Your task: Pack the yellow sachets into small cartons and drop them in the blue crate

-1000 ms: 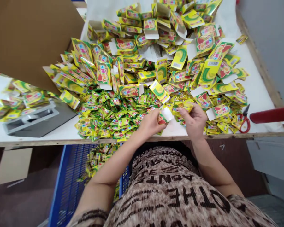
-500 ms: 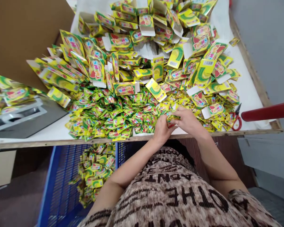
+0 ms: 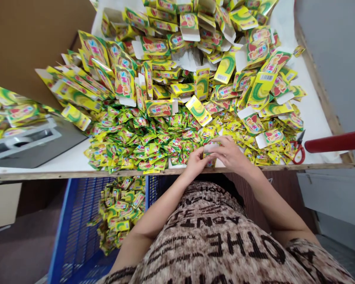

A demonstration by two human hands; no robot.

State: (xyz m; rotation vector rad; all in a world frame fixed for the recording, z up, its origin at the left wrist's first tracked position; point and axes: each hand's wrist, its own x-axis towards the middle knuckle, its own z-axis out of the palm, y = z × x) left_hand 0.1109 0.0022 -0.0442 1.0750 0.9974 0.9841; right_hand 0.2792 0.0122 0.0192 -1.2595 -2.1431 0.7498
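At the table's near edge my left hand (image 3: 195, 162) and my right hand (image 3: 229, 154) are closed together on one small yellow-green carton (image 3: 210, 152), whose white flap shows between my fingers. Just beyond my hands lies a heap of small yellow-green sachets (image 3: 142, 142). Behind that, a big pile of open printed cartons (image 3: 195, 59) covers the white table (image 3: 73, 157).
A blue plastic crate (image 3: 77, 225) with several sachets stands under the table on the left. Red-handled scissors (image 3: 298, 152) lie near the right edge, beside a red bar (image 3: 334, 142). A grey device (image 3: 32, 142) and a brown cardboard sheet (image 3: 26, 43) sit at the left.
My hands came together from apart and drew back toward the table edge, both now closed on the small carton. The view shifted slightly.
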